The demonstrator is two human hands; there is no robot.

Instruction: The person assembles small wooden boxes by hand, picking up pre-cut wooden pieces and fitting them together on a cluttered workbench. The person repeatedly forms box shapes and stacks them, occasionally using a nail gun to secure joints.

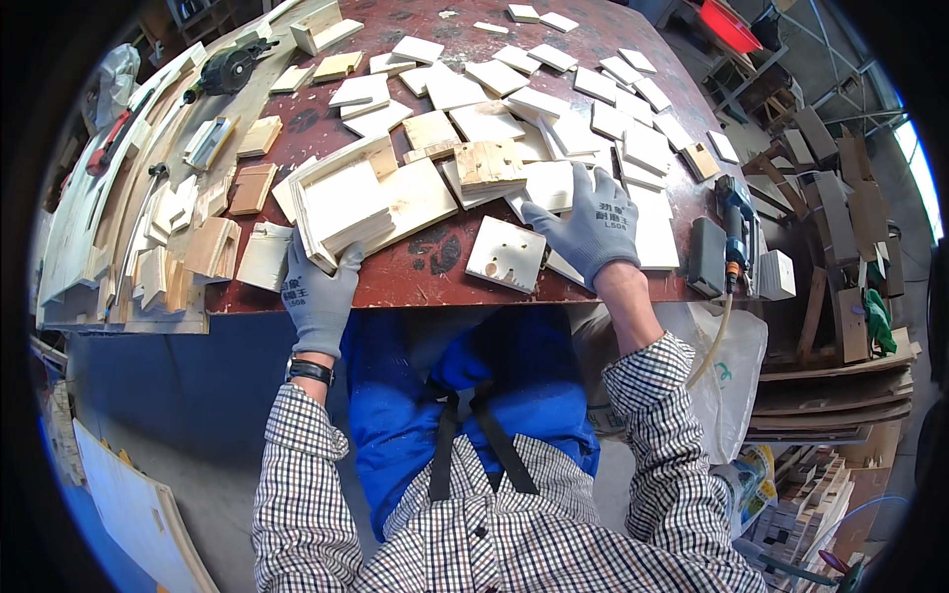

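My left hand [321, 289], in a grey work glove, grips the near left corner of a pale wooden box-like piece [341, 203], its thumb against the near side. The piece sits tilted among loose boards. To the right, my right hand [591, 222], gloved alike, lies with fingers spread on pale boards [550, 185] at the near side of the pile. Between the hands lies a square wooden board [504, 254] with dark holes or marks, near the table edge. A small wooden block [488, 164] rests on the pile just beyond it.
The dark red table [425, 287] carries many scattered white boards [455, 89]. At its right edge stand an air nailer [733, 227] with a hose [714, 346] and a dark grey case [706, 255]. Long planks and a black-green power tool [229, 69] lie left. Scrap wood [840, 217] is stacked right.
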